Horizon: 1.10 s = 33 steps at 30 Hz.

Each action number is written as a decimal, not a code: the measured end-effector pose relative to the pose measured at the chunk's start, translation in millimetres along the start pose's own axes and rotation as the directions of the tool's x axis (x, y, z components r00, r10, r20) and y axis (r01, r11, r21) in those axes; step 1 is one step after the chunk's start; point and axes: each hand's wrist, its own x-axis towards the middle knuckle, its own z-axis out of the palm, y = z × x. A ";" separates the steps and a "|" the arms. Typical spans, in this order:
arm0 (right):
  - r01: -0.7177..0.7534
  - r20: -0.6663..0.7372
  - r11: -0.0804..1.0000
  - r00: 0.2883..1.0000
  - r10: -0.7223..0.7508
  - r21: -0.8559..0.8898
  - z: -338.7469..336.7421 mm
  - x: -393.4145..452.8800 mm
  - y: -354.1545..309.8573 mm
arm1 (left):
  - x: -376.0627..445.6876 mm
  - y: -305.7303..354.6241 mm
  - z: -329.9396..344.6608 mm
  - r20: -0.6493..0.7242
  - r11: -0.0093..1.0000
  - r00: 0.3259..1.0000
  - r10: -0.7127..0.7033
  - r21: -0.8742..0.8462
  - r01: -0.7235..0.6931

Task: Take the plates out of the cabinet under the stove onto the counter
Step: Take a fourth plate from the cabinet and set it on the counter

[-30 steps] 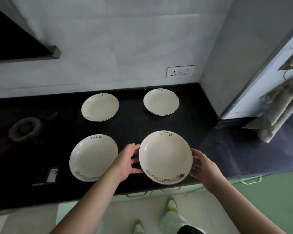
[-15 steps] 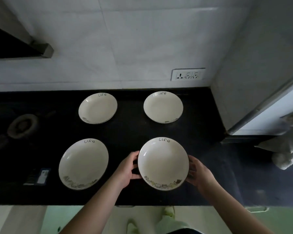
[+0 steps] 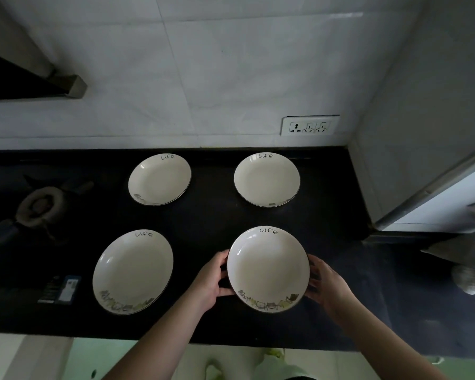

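Fingers (image 3: 222, 259) of the left hand (image 3: 209, 281) curl round the front plate's (image 3: 268, 270) left rim; the right hand (image 3: 328, 286) grips the opposite rim. It sits front right on the counter (image 3: 211, 218) (three others already laid out). Probably the setting-down step; next, release
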 end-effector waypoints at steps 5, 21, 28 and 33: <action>0.010 0.007 1.000 1.000 -0.010 0.008 -0.5 1.3 -3.7 | 0.9 -0.5 2.5 -0.008 1.000 1.000 -0.008 0.010 0.008; 0.058 0.021 0.997 0.998 -0.057 -0.047 0.1 -6.9 -2.9 | 8.8 3.3 -8.7 -0.029 0.974 0.999 0.027 0.226 -0.020; 0.049 0.009 0.997 0.999 -0.049 -0.053 -3.7 -7.0 -6.9 | 4.3 2.2 -9.9 0.006 0.985 1.000 0.025 0.173 -0.026; 0.052 -0.012 0.996 0.999 -0.053 -0.079 -2.2 -8.3 -6.9 | 2.9 6.1 -8.8 0.016 0.977 1.000 0.018 0.211 -0.021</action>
